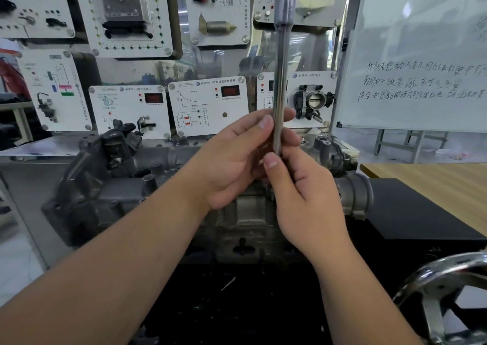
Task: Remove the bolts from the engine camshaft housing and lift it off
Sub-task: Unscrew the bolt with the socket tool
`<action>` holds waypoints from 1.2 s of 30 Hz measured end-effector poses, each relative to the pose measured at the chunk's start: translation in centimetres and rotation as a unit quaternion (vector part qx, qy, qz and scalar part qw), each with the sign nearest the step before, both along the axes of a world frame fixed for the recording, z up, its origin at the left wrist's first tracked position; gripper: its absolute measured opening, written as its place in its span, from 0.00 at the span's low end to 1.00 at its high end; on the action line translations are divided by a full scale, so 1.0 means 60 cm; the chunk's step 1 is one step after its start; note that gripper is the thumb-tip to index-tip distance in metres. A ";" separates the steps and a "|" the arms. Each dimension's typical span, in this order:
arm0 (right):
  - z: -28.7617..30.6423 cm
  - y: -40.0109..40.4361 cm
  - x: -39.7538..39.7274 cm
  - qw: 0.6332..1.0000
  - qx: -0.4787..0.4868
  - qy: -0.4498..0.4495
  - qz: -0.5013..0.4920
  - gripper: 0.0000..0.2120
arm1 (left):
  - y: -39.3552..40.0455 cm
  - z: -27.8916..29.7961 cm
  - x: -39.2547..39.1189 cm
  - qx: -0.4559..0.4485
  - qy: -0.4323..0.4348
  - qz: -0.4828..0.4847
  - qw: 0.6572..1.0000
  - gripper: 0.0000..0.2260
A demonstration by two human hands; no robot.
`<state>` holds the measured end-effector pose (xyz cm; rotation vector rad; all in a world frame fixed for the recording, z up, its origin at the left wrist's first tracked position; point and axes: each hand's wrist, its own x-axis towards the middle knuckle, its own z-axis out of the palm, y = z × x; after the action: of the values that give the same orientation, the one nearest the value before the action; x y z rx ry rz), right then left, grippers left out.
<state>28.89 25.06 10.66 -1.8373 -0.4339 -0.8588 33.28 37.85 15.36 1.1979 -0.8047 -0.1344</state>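
I hold a long steel socket extension bar (281, 62) upright in front of me, its socket end at the top. My left hand (232, 157) grips the bar's lower part with fingers curled round it. My right hand (303, 197) pinches the bar's bottom end from below with thumb and fingers. Under both hands lies the grey engine camshaft housing (126, 186), stretching from left to right across the stand. Any bolts on its top are hidden by my hands or too small to make out.
Behind the engine stand white training panels (208, 105) with sensors and a throttle body (313, 105). A whiteboard (421, 62) with writing stands at the right. A chrome handwheel (448, 292) is at the bottom right, next to a black box (411, 210) and a wooden table (434, 181).
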 end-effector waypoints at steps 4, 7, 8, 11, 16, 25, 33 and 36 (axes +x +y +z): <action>0.002 -0.001 0.000 1.000 -0.002 0.015 0.022 0.19 | -0.001 0.000 0.000 0.012 -0.001 0.016 1.000 0.13; 0.000 0.001 0.001 0.999 -0.005 0.027 0.025 0.26 | -0.002 0.000 -0.003 0.001 0.001 0.031 1.000 0.11; -0.001 0.002 0.001 0.999 -0.001 0.028 0.022 0.27 | -0.002 -0.001 -0.001 -0.006 -0.002 0.032 0.999 0.10; -0.003 0.005 0.000 1.000 -0.011 0.011 -0.001 0.26 | -0.002 -0.003 0.003 -0.027 -0.020 0.025 0.999 0.05; -0.002 0.003 0.001 0.999 -0.019 -0.008 -0.027 0.18 | 0.000 -0.002 -0.001 -0.024 -0.029 0.018 0.999 0.03; -0.007 0.011 0.002 1.000 -0.004 0.009 -0.017 0.25 | -0.004 0.002 -0.005 0.009 0.013 0.030 0.999 0.11; -0.005 0.007 0.000 0.999 -0.030 -0.003 -0.042 0.23 | -0.001 -0.002 -0.002 -0.009 -0.017 0.021 1.000 0.10; -0.005 0.007 -0.001 1.000 -0.013 0.008 -0.015 0.18 | 0.000 0.001 -0.006 0.014 -0.013 0.009 1.000 0.12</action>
<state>28.81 25.49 10.34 -1.8780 -0.4105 -0.8620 32.91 37.85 15.43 1.2356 -0.8180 -0.1157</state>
